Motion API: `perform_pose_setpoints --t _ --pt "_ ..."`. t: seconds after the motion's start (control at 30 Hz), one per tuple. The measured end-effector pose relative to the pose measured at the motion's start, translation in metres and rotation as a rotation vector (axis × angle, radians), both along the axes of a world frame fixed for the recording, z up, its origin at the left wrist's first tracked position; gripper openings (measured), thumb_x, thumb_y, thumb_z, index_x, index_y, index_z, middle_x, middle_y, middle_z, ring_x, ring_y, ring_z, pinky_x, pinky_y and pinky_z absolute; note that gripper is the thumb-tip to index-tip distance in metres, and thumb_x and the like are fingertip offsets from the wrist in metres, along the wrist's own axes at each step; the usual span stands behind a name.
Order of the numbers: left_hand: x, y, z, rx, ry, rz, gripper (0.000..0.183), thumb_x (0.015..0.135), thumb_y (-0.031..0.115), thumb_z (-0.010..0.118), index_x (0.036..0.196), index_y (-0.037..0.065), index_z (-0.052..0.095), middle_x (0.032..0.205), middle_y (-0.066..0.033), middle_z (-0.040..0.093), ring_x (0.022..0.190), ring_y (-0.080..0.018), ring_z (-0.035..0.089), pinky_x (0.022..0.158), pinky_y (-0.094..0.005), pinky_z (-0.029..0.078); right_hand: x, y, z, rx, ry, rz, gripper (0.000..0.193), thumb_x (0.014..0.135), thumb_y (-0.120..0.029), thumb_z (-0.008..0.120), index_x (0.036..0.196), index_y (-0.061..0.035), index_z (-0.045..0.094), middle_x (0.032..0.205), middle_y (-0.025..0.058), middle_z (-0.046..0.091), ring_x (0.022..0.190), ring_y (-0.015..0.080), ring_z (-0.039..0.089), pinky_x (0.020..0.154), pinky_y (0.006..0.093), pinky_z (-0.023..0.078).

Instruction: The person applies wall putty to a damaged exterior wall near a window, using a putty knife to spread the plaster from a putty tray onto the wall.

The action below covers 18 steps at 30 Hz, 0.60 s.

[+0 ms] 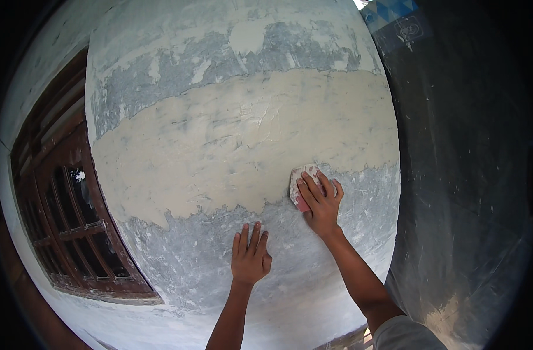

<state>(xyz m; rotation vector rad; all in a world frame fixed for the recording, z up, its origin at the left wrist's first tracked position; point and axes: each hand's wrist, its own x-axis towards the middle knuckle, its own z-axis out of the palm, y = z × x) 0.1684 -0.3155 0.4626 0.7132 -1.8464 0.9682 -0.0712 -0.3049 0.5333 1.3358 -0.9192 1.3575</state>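
Note:
A wall [196, 251] of rough grey plaster fills the middle of the view, crossed by a wide band of cream filler [220, 134] with a ragged lower edge. My right hand [323, 214] is closed over a small, flat, pinkish-red block [296, 189] smeared with white. The block lies against the wall at the right part of that lower edge; whether it is a sanding block or a spreader, I cannot tell. Lower and to the left, my left hand [252, 261] has its fingers stretched upward over the bare grey plaster, holding nothing. It seems to rest flat on the wall.
At the left, a brown wooden window [80, 227] with several dark panes is set into the wall. Past the wall's right edge hangs a dark sheet-like surface [453, 175], with a blue and white patterned piece [392, 10] at its top.

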Motion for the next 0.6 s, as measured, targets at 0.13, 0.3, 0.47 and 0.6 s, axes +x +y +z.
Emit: perform_pose_setpoints --t 0.13,0.3,0.47,0.6 --pt "0.000 0.001 0.000 0.003 0.000 0.001 0.043 0.093 0.022 0.045 0.129 0.011 0.064 0.152 -0.0115 0.052 0.148 -0.0359 0.036 0.122 -0.0510 0.023 -0.004 -0.001 -0.040 0.072 -0.002 -0.020 0.061 0.069 -0.001 0.071 0.128 -0.0179 0.068 0.142 -0.0021 0.060 0.136 0.0281 0.048 0.113 0.0529 0.022" --pt "0.001 -0.001 -0.002 0.013 0.014 -0.006 0.043 0.092 0.021 0.044 0.129 0.010 0.063 0.151 -0.0116 0.052 0.148 -0.0362 0.036 0.122 -0.0513 0.023 0.002 0.006 -0.036 0.055 0.000 0.039 0.062 0.069 -0.001 0.071 0.129 -0.0177 0.067 0.143 -0.0011 0.059 0.135 0.0285 0.048 0.113 0.0532 0.021" --pt "-0.003 0.000 -0.001 0.003 -0.003 -0.002 0.044 0.093 0.022 0.044 0.130 0.011 0.063 0.151 -0.0116 0.052 0.148 -0.0365 0.036 0.121 -0.0516 0.024 0.010 -0.001 -0.003 0.003 0.016 0.033 0.069 0.067 0.001 0.071 0.133 -0.0172 0.063 0.146 -0.0005 0.057 0.136 0.0291 0.046 0.112 0.0531 0.022" --pt "0.001 0.001 -0.001 0.004 0.007 -0.010 0.043 0.093 0.022 0.043 0.129 0.010 0.064 0.150 -0.0120 0.053 0.147 -0.0366 0.037 0.121 -0.0521 0.025 0.019 -0.001 -0.055 0.095 0.050 0.069 0.069 0.068 0.001 0.071 0.133 -0.0199 0.064 0.147 -0.0023 0.056 0.138 0.0282 0.045 0.113 0.0546 0.020"
